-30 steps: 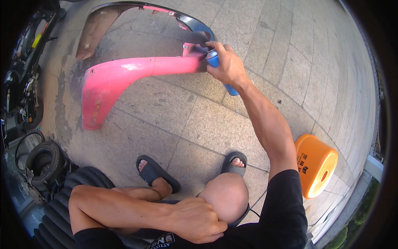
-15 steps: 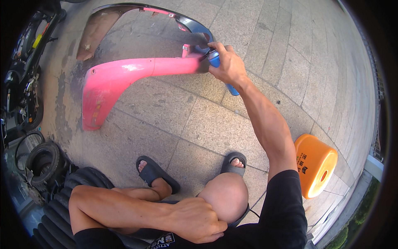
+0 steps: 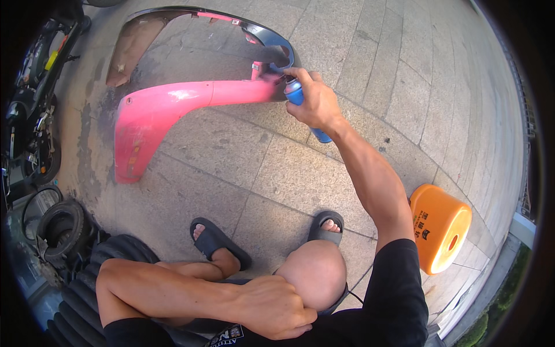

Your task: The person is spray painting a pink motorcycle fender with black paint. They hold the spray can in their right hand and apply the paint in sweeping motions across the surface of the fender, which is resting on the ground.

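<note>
My right hand (image 3: 314, 101) is closed around a blue spray can (image 3: 321, 136), its index finger at the nozzle, just beside the right end of a pink curved panel (image 3: 167, 104) lying on the paving. That end is darkened with black, and a dark haze shows by the nozzle. Behind it, the connected frame (image 3: 272, 37) is glossy black with pink patches and a brown inner face at left. My left hand (image 3: 277, 306) rests against my right knee (image 3: 312, 272) with curled fingers; their undersides are hidden.
An orange plastic stool (image 3: 439, 228) stands at right. At left are a black scooter (image 3: 34, 110), a black tyre (image 3: 63, 231) and black ribbed material (image 3: 98, 266) beside me. My sandalled feet rest on grey paving (image 3: 289, 168).
Compared with the earlier frames, the can in my right hand has shifted slightly down and to the left. My left hand stays against my knee.
</note>
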